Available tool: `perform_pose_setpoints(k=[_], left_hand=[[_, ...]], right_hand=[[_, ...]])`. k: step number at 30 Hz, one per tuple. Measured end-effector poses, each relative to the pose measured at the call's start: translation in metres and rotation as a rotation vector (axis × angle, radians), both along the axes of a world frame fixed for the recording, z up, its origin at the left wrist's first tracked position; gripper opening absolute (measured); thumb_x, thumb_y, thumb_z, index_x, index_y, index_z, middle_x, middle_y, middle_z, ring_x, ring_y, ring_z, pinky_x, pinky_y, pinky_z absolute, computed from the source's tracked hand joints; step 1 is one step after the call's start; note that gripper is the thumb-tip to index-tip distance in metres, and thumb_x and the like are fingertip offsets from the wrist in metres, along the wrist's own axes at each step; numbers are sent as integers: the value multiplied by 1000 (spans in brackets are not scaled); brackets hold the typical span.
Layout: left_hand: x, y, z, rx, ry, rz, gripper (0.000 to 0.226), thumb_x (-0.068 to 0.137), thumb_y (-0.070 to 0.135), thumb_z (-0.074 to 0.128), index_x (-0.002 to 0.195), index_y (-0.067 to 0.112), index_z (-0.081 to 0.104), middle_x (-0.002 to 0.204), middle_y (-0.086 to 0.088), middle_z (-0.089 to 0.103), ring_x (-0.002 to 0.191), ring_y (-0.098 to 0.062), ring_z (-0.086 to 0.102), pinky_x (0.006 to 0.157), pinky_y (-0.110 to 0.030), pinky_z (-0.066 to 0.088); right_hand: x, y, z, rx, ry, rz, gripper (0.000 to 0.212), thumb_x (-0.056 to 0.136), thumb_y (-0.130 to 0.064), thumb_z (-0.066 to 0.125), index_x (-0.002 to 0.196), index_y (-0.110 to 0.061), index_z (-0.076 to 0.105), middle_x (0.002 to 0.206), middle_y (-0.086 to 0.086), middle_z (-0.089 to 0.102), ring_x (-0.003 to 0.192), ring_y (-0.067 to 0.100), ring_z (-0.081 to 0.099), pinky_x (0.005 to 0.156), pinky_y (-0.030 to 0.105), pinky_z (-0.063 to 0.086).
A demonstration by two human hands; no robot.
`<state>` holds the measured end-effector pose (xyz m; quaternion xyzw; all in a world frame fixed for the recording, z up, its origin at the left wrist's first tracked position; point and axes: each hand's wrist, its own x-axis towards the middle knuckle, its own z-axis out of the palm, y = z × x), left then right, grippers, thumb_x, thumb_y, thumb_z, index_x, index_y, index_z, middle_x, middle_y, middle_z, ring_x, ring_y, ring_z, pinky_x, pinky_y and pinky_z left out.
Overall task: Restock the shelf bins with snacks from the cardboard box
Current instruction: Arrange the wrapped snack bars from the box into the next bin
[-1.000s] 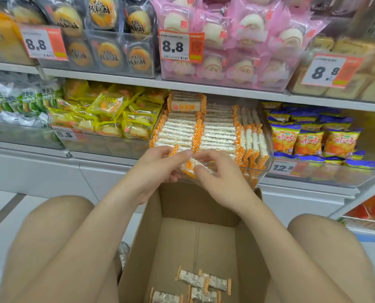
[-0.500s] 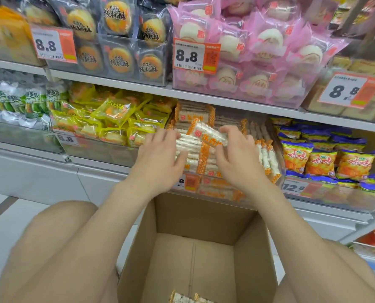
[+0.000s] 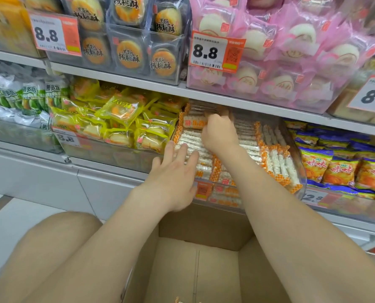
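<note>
**Restocking looks nearly done: bin packed, box almost bare**

Store shelving (image 3: 121, 78) fills the upper half of the view from 9 o'clock round to 3 o'clock, lined with clear bins of wrapped snacks. At 6 o'clock, nearest the viewer, stands the open cardboard box (image 3: 204, 226). Its floor shows mostly bare, with only a scrap of orange-edged wrapper (image 3: 177, 300) at the bottom edge.

Just right of centre, on the lower shelf, sits the snack bin (image 3: 223, 199). It is crowded with rows of white puffed-rice bars (image 3: 248, 136) in clear wrappers with orange checked ends, and some stand on edge along its 3 o'clock side. Judging by this, the job is far along — little seems left to move beyond what the frame edge hides.

The left hand (image 3: 173, 180) lies flat on the front rows at the bin's 7 o'clock corner, fingers straight and spread. The right hand (image 3: 220, 134) reaches to the bin's 12 o'clock end, fingers curled down at a labelled bar (image 3: 192, 124) atop the stack. Its fingertips are hidden — whether it pinches or merely nudges cannot be told.
</note>
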<state>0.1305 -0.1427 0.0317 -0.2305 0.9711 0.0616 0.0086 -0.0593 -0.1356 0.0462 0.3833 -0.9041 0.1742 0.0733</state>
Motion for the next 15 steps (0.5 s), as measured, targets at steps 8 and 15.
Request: perform_pose_setpoints(k=[8, 15], left_hand=[[3, 0, -1, -12, 21, -5, 74, 105, 44, 51, 163, 23, 11, 172, -5, 3, 158, -41, -9, 119, -61, 27], [9, 3, 1, -199, 360, 4, 38, 89, 28, 65, 125, 20, 53, 130, -7, 49, 125, -34, 41, 94, -47, 45]], right_hand=[[5, 7, -1, 44, 133, -7, 46, 97, -13, 47, 142, -7, 51, 149, 26, 46, 145, 46, 32, 117, 58, 34], [57, 77, -6, -279, 181, 112, 40, 90, -18, 50, 128, -9, 61, 120, 12, 63, 112, 32, 56, 97, 45, 47]])
